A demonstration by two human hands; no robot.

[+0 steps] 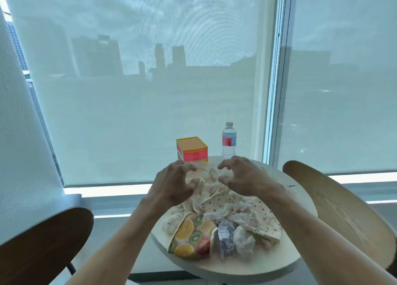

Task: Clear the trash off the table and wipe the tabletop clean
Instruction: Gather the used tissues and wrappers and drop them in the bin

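A small round white table (253, 265) carries a heap of trash: crumpled white tissues (207, 187), a dotted paper napkin (227, 201), a fruit-print paper cup (191, 236) lying on its side, and balled wrappers (235, 237) near the front. My left hand (174, 183) and my right hand (242, 175) hover over the far part of the heap, fingers curled and apart, facing each other. Neither hand holds anything.
An orange and pink tissue box (192, 149) and a clear water bottle (229, 140) stand at the table's far edge by the window blind. A dark wooden chair (40, 248) sits at the left, a light wooden chair (335, 209) at the right.
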